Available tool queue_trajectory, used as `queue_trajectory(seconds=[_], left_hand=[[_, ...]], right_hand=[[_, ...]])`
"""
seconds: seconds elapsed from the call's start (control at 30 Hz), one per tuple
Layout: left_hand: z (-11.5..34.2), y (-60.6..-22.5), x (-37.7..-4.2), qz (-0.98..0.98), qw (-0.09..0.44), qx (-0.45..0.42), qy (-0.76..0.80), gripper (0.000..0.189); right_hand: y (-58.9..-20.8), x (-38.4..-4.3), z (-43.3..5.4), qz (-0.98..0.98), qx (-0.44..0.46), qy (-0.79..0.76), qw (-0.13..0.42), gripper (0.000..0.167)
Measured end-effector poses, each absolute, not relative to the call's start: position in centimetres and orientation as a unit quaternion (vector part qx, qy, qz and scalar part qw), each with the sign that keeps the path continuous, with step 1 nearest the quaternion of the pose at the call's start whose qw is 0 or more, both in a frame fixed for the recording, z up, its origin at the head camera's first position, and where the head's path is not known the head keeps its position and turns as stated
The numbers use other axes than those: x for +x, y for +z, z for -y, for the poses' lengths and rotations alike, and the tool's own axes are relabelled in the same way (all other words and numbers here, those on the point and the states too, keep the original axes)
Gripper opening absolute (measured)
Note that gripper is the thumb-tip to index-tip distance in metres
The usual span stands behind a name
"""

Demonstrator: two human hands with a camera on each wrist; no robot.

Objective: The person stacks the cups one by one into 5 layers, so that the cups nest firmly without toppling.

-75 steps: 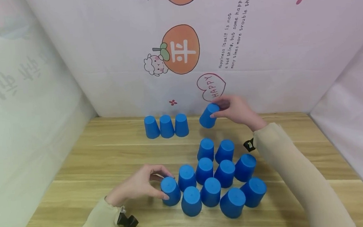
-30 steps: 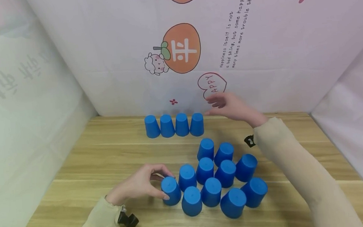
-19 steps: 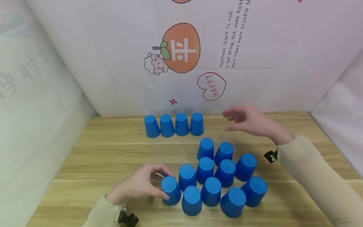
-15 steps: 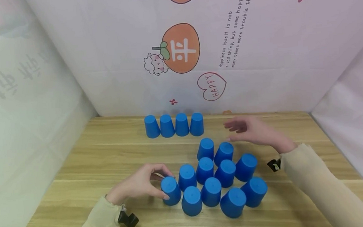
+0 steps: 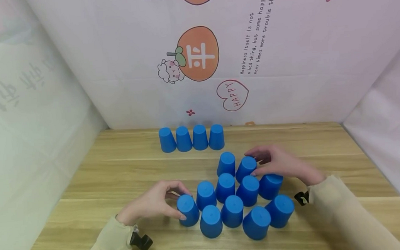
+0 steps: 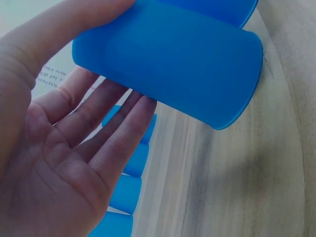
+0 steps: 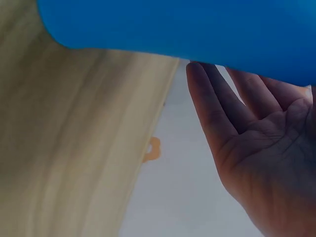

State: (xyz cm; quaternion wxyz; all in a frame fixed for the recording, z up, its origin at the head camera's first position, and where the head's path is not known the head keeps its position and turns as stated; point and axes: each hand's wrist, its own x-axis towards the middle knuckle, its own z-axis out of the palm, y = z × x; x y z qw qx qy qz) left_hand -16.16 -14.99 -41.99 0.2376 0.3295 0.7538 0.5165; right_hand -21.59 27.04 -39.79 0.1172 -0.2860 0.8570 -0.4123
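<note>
My left hand [image 5: 156, 202] holds an upside-down blue cup [image 5: 188, 211] at the left end of the cup group, thumb on the near side and fingers behind. In the left wrist view that cup [image 6: 168, 59] lies between thumb and fingers. My right hand [image 5: 281, 162] is at another upturned blue cup [image 5: 246, 169] at the back of the group. Its thumb meets the cup's near side and its fingers reach round the far side. The right wrist view shows this cup [image 7: 187, 29] large, with the fingers [image 7: 212, 106] behind it and the thumb hidden.
Several more upturned blue cups [image 5: 232, 212] stand closely grouped between the hands. At the back, a straight row of several blue cups [image 5: 200, 137] stands near the white printed backdrop [image 5: 132, 106]. White cloth sides [image 5: 388, 127] flank the wooden table [image 5: 119, 165].
My right hand set a cup at the right end of the back row and let go. It then came down and toward me to another cup. My left hand stayed put.
</note>
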Motion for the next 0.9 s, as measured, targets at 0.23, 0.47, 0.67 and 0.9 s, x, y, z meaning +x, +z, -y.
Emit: queue_trajectory(seconds=[0.23, 0.47, 0.67, 0.9], left_hand=[[15.0, -42.0, -16.2, -0.758, 0.238, 0.327, 0.512, 0.041], [15.0, -41.9, -16.1, -0.761, 0.238, 0.325, 0.509, 0.042], [15.0, -41.8, -16.1, -0.759, 0.239, 0.326, 0.511, 0.042], [15.0, -41.9, -16.2, -0.760, 0.241, 0.327, 0.508, 0.042]], right_hand=[[-40.7, -21.6, -27.1, -0.844, -0.296, -0.434, 0.113, 0.050], [-41.0, -21.8, -27.1, -0.840, -0.293, -0.444, 0.104, 0.042], [-40.1, -22.7, -27.2, -0.854, -0.268, -0.439, 0.081, 0.046], [-37.7, -24.7, -27.0, -0.869, -0.240, -0.429, 0.063, 0.055]])
